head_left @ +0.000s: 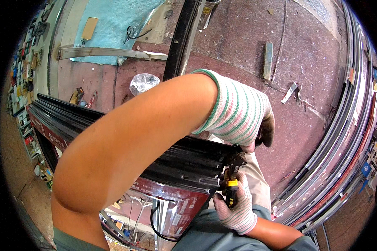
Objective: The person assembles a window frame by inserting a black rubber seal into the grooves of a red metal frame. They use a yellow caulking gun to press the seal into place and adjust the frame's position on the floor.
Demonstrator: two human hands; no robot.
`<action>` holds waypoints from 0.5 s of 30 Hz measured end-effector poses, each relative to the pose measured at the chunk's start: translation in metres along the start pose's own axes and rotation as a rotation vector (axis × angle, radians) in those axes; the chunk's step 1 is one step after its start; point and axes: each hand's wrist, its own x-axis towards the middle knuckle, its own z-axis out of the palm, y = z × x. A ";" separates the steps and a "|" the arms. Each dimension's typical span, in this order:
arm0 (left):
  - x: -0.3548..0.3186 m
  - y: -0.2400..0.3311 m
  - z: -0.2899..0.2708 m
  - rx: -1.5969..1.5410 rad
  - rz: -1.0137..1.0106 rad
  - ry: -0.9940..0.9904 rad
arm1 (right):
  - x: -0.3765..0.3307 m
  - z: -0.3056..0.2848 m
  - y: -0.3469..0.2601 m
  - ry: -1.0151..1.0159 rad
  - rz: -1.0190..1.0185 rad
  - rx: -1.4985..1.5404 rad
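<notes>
A bare left forearm lies nearest the camera, rising from the lower left and bending across the view to the left hand, gloved in white knit with green and pink stripes; its dark-coated fingers curl downward beyond the cuff, close to the head of a black-and-yellow hand tool, and I cannot tell whether they close on anything; the right hand, in a striped white knit glove, has thumb and fingers clamped around the tool's handle; the tool stands at the right-hand end of a long, glossy black ridged profile, its long axis running nearly up and down the view, handle toward the wearer's body, dark metal head pointing away; the profile's own long axis runs from upper left to lower right, crossing behind the forearm; its near side carries a dark red printed film with pale lettering and small pale label patches, partly covered by the arm; the profile's right end stops just beside the tool, close to a beige-clad leg; past the left glove spreads a reddish-brown floor, where a flat grey strip lies, bounded on the right by a stack of long, multicoloured bars.
</notes>
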 end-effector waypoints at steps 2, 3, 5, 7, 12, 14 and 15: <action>0.000 0.000 0.000 0.009 -0.007 -0.002 | 0.001 0.002 0.005 0.036 -0.078 -0.033; 0.000 0.000 0.000 0.013 -0.010 -0.002 | 0.002 0.003 0.008 0.054 -0.117 -0.049; 0.001 0.001 0.000 0.016 -0.026 -0.011 | 0.003 0.001 0.012 0.028 -0.122 -0.091; 0.000 0.002 -0.001 0.024 -0.039 -0.012 | 0.003 0.001 0.012 0.019 -0.132 -0.086; -0.002 0.004 -0.002 0.002 -0.023 -0.032 | 0.007 -0.001 0.008 -0.023 -0.110 -0.125; -0.002 0.002 -0.002 0.002 0.015 -0.026 | 0.008 0.000 0.005 -0.007 -0.091 -0.116; -0.002 0.001 -0.002 0.002 0.034 -0.023 | 0.008 0.000 0.004 0.001 -0.082 -0.111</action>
